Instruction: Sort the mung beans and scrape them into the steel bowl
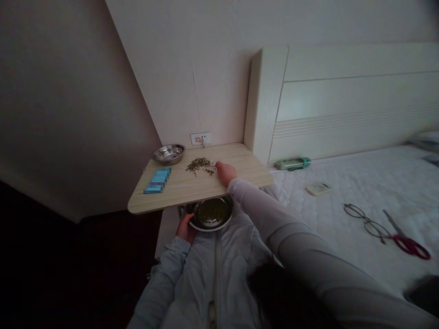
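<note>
Small greenish-brown bits (199, 164) lie in a loose pile on the pale wooden tabletop (178, 192). Over the right side of this pile, my right hand (226, 172) is closed on a thin shiny utensil (211, 167), whose exact kind is too small to make out. Just below the table's front edge, against my jacket, my left hand (187, 228) grips the left rim of a metal bowl (211, 226). Similar dark green bits cover much of that bowl's bottom. A second metal bowl (169, 154) stands at the table's back left corner.
A blue pixelated flat object (157, 181) lies on the table's left. Behind, a wall socket (200, 138) holds a plug. On the white bed (329, 219) at right are a green bottle (293, 164), a pale phone-like object (318, 188), glasses (365, 221) and red-handled scissors (409, 244).
</note>
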Demonstrator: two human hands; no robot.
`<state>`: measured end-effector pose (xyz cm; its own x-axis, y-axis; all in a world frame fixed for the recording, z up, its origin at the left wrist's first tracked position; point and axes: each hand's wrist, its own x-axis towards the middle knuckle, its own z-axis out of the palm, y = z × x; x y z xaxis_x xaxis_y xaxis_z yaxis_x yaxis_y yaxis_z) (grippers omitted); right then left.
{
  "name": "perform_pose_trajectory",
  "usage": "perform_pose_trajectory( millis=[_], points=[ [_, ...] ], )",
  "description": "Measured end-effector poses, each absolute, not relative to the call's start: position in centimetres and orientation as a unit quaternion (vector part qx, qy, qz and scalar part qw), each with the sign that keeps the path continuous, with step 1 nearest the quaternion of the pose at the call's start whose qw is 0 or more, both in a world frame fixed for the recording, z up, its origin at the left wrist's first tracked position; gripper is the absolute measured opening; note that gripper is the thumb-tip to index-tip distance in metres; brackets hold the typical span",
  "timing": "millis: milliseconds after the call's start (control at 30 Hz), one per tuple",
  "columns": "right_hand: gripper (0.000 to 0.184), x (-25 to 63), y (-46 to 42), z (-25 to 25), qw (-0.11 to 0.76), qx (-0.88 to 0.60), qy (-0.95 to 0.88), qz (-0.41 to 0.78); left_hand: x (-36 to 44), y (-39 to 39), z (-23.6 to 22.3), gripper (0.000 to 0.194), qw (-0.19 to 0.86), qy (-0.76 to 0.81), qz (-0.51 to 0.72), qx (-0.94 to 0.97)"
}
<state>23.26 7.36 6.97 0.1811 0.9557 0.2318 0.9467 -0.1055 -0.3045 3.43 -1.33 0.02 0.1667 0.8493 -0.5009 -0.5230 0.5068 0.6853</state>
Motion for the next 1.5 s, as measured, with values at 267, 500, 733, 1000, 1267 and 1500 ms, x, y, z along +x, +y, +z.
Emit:
perform_pose_trajectory(
  millis=[267,500,733,1000,1267,1500],
  points=[
    [0.034,22.6,7.6,7.2,0.182,-0.730,-0.658,0.024,3.1,-0.9,-0.9,0.013,0.744,0.446,0.463,0.185],
    [0.033,23.1,7.2,7.0,0.151,-0.706,-0.692,0.014,3.3,-1.1,-0.6,0.014,0.745,0.442,0.466,0.180],
    [0.032,23.8,6.4,6.8,0.127,-0.662,-0.739,0.001,3.4,-1.3,-0.1,0.016,0.752,0.434,0.463,0.179],
    [0.035,24.0,5.2,7.1,0.091,-0.637,-0.765,-0.017,3.5,-1.3,0.0,0.016,0.743,0.447,0.464,0.181],
    [0.035,24.1,3.9,7.0,0.080,-0.614,-0.784,-0.039,3.5,-1.1,-0.3,0.018,0.743,0.447,0.464,0.183],
    [0.032,23.8,2.5,7.0,0.060,-0.606,-0.792,-0.042,3.4,-1.0,-0.5,0.021,0.742,0.444,0.466,0.185]
  ],
)
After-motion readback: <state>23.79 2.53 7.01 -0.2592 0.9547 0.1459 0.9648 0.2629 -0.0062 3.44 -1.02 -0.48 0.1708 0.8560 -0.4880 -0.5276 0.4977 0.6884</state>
